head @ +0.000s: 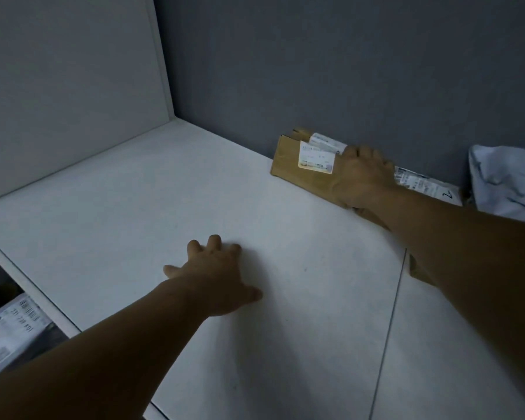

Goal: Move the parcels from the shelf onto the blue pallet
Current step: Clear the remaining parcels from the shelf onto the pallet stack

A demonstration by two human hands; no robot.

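Nearest, bottom left: 1 parcel w/ a white label [11,328] on the level below the shelf, barcode and digits showing, part cut off by the frame edge; dim down there, can't tell more.

2 hands, both bare, both arms reaching in over the white shelf [152,189]; the shelf top has a thin seam running front to back on the right side.

Left hand [217,277] lies palm-down, flat on the bare shelf; fingers spread, thumb out to the right; holding nothing; well apart from any parcel.

Right hand [362,177] farther in, set on top of the brown paper parcel [288,160]; fingers close together, curled over its far edge; thumb hidden, so whether it's actually gripping I can't tell; right forearm crosses over the parcel's near-right end and hides it.

Parcels on the shelf, counted: 3 clear; the brown one lying flat against the grey back wall [315,62] w/ 1 white sticker [315,157] on top; 1 white poly mailer [428,184] tucked behind/under the hand, printed label showing, touching the brown one; 1 pale crumpled bag [503,180] at far right, just beside the mailer, cut off by the frame.

Another bit of brown cardboard [419,271] peeks out under the right forearm; same parcel or a 4th, can't tell.

White side panel [67,86] closes the bay on the left.
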